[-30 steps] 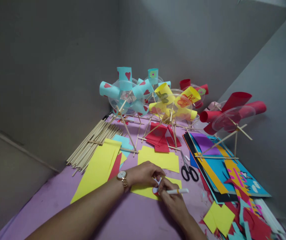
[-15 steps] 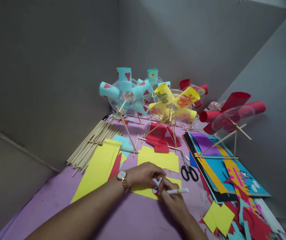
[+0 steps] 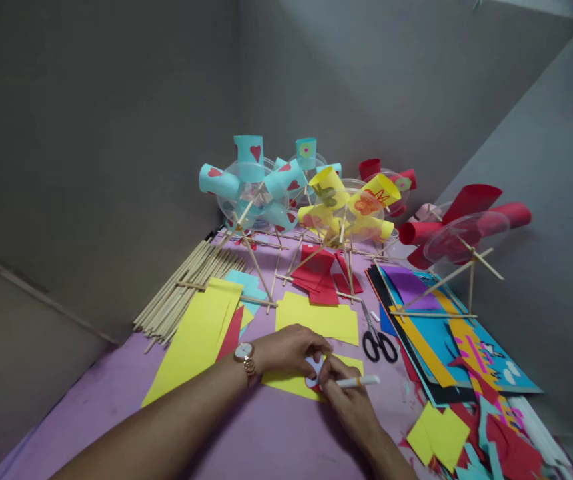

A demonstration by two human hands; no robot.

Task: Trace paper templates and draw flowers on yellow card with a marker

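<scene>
Head view, table: purple-topped table [image 3: 266, 443], its near edge toward the person, its far edge by the grey walls.
Left hand: left hand [image 3: 291, 348] reaches in over the near part of the table, fingers bent, their tips and the thumb at a small white cut-out [image 3: 313, 371] — whether they pinch it or only press it down, I cannot tell. A watch [image 3: 244, 352] sits on this wrist.
Right hand: right hand [image 3: 346, 397] has its fingers pinched around a white marker [image 3: 360, 382] with an orange band; the marker's back end points toward the table's right edge, its tip hidden by the fingers.
White cut-out: between the two hands, on a yellow sheet [image 3: 286, 381] near the middle of the table's near half; a red patch shows along its lower border.
Just beyond: another flat yellow sheet [image 3: 311, 317], red paper pieces [image 3: 316, 272] behind it, and black-handled scissors [image 3: 379, 345] to the right.
Left edge: wooden sticks [image 3: 176, 300] and long yellow strips [image 3: 191, 340].
Right edge: a blue folder [image 3: 509, 377] under orange strips; yellow squares [image 3: 439, 433] among scraps at the near right corner.
Far half: wheels of paper tubes on stick frames — light blue [image 3: 249, 150], yellow [image 3: 330, 190], red [image 3: 473, 203].
</scene>
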